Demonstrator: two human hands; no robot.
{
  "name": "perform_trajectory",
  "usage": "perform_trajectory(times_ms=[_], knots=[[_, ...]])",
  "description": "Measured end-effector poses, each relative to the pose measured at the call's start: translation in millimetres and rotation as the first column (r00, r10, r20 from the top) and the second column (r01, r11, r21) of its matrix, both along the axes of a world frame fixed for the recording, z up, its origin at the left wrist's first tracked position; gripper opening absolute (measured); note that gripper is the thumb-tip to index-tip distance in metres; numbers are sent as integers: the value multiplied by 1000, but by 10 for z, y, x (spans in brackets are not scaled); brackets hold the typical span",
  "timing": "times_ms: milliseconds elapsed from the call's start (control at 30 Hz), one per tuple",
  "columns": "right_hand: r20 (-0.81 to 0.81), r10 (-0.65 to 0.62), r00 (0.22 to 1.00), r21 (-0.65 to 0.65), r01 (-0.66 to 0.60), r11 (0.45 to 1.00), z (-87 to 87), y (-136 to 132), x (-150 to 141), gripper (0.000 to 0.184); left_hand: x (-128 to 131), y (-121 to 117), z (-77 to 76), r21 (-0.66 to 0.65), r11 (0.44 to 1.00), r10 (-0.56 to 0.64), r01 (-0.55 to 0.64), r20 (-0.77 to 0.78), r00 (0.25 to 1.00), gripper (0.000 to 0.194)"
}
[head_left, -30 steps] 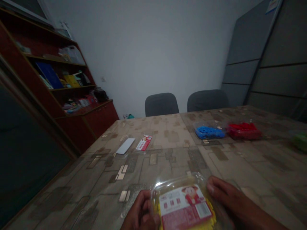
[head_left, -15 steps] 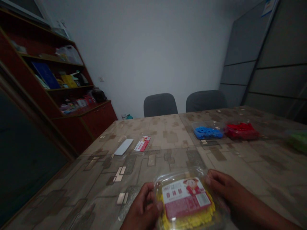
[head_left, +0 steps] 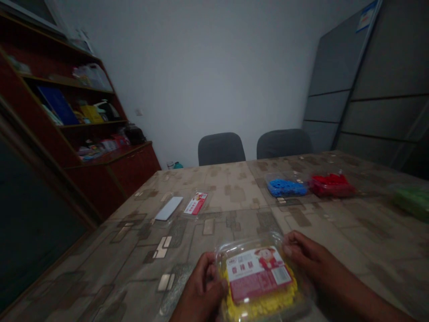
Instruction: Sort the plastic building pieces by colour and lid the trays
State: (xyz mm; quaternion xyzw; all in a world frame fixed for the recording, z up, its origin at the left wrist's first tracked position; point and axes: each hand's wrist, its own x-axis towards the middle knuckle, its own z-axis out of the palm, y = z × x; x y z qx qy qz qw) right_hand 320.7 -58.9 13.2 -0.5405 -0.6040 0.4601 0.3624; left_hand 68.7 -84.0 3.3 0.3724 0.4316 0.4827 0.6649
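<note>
Between my two hands is a clear plastic box (head_left: 261,306) with yellow pieces inside and a red and white label (head_left: 256,273) on its lid. My left hand (head_left: 204,290) grips the box's left side, thumb on the near left edge. At the far right corner, the fingers of my right hand (head_left: 303,255) are closed on the rim. The box is just above or on the near part of the table; I cannot tell which. Its bottom edge is cut off by the frame.
On the patterned tablecloth (head_left: 234,192) stand clear boxes of blue pieces (head_left: 287,188), red pieces (head_left: 331,184) and green pieces (head_left: 414,201). A white card (head_left: 169,208) and a labelled lid (head_left: 196,203) lie left. Two chairs (head_left: 221,149) stand behind; a shelf unit (head_left: 110,165) is left.
The view has shifted slightly, so the table and room sit a little further left. Both hands keep their hold on the box, and its lid still looks closed.
</note>
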Motion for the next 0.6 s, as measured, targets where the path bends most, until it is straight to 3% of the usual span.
perform_trajectory(times_ms=[267, 400, 500, 600], knots=[[56, 43, 997, 59, -47, 997, 24, 26, -15, 36, -6, -2, -16, 8, 1000, 11, -11, -10, 1000, 43], [-42, 38, 998, 6, -38, 999, 14, 25, -40, 34, -41, 3, -61, 11, 1000, -20, 20, -10, 1000, 45], [-203, 80, 976, -60, -93, 994, 59, -22, -68, 37, -104, -5, -105, 2, 1000, -22, 23, -82, 996, 51], [-188, 69, 980, -62, -82, 995, 109, -38, -67, 39, -191, -30, -76, 27, 1000, 11, -5, -232, 973, 54]])
